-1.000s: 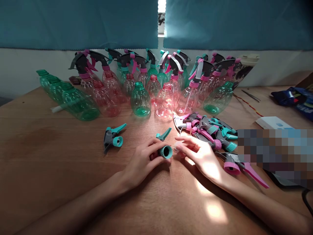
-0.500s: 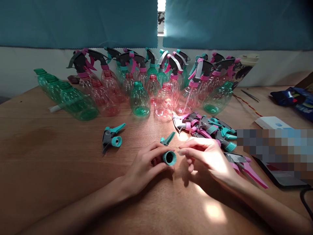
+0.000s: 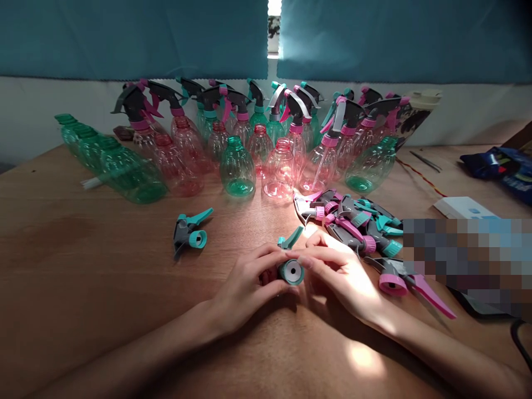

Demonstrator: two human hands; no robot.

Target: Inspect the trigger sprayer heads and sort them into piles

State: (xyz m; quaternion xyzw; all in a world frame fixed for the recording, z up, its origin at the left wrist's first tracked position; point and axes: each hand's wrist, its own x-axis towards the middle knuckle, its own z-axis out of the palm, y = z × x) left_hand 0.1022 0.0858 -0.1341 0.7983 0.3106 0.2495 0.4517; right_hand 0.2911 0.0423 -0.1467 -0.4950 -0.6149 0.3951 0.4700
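Note:
My left hand is closed around a grey and teal trigger spray head, its teal collar facing me. Inside that collar sits a white washer with a dark hole in its centre. My right hand has its thumb and fingers closed against the collar's upper right rim. The teal trigger pokes up behind the fingers; most of the grey body is hidden. Another teal spray head lies to the left, a white disc in its collar. Just right of my right hand lies a pink spray head.
Behind my hands stand several pink bottles and green bottles, many topped with spray heads. A pile of loose spray heads lies right of centre. Farther right are a white box, tweezers and a blue packet.
My right hand has moved left onto the collar. The collar's dark inside is now covered by the white washer. The spray head in my left hand has shifted slightly right.

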